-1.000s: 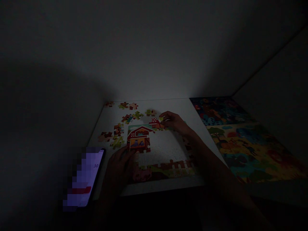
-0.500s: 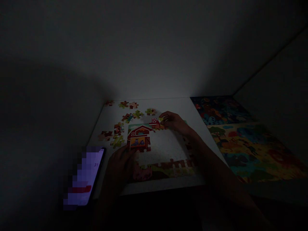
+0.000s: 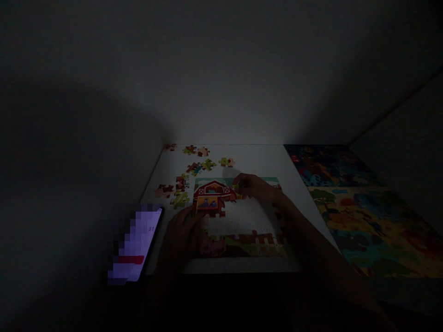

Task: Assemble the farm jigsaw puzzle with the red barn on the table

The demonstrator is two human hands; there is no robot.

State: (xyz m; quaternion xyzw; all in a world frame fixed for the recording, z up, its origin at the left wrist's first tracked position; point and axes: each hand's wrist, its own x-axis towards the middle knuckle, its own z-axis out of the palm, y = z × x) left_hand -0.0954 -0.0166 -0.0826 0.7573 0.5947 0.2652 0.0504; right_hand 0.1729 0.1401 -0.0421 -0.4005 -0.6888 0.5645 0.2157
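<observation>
A partly filled jigsaw puzzle (image 3: pixel 211 203) lies on the white table, showing a red barn, a pink pig and a white fence. My right hand (image 3: pixel 254 186) is at its upper edge, thumb and fingers closed on a puzzle piece (image 3: pixel 230 192) with the barn's right roof. That piece now sits against the barn; the fingers cover part of it. My left hand (image 3: pixel 183 226) rests over the lower left edge of the puzzle, fingers stretched out, holding nothing visible. Dim light hides much of both hands.
Loose puzzle pieces (image 3: pixel 195 168) lie at the back left, several in small groups. A lit phone (image 3: pixel 145 244) is left of my left hand. Two picture sheets, one dark blue (image 3: pixel 318 163) and one yellow (image 3: pixel 360 221), cover the right side. A wall (image 3: pixel 221 110) stands behind.
My right hand has lowered the barn piece from above the gap to line up beside the barn. The camera view has shifted slightly; the left hand stays at the puzzle's left edge.
</observation>
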